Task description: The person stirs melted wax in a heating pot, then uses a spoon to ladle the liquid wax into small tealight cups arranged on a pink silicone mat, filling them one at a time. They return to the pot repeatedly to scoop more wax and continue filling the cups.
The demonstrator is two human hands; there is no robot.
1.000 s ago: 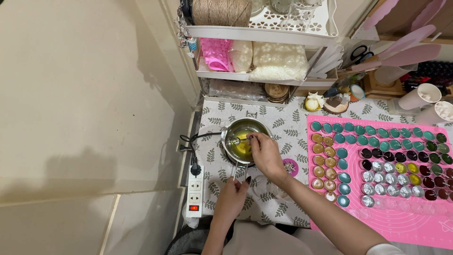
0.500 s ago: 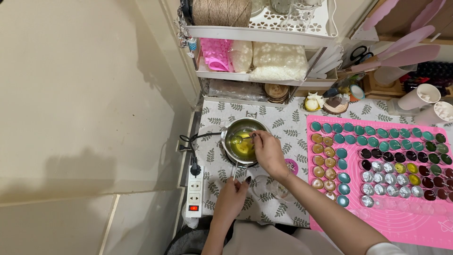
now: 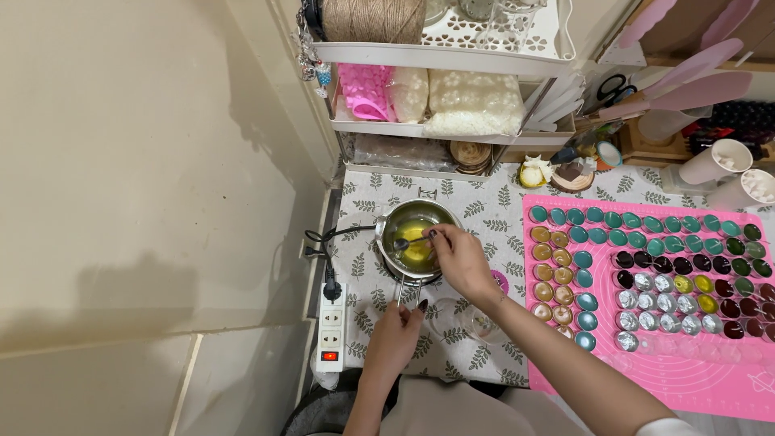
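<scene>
A small steel pot (image 3: 387, 232) holding yellow liquid (image 3: 413, 245) stands on the leaf-patterned cloth (image 3: 476, 206). My left hand (image 3: 397, 333) grips the pot's handle (image 3: 400, 289) at the near side. My right hand (image 3: 458, 260) hovers over the pot's right rim and holds a metal spoon (image 3: 406, 241) whose bowl dips in the liquid. To the right lies a pink mat (image 3: 694, 371) covered with several rows of small round cups in teal, brown, dark red, silver and green.
A white power strip (image 3: 329, 333) with a lit red switch and a black plug lies left of the pot by the wall. A white shelf rack (image 3: 452, 121) with twine, pink moulds and bags stands behind. Two white cups (image 3: 731, 169) sit at far right.
My right hand shifted slightly over the pot with the spoon, stirring the yellow liquid. My left hand stayed on the handle.
</scene>
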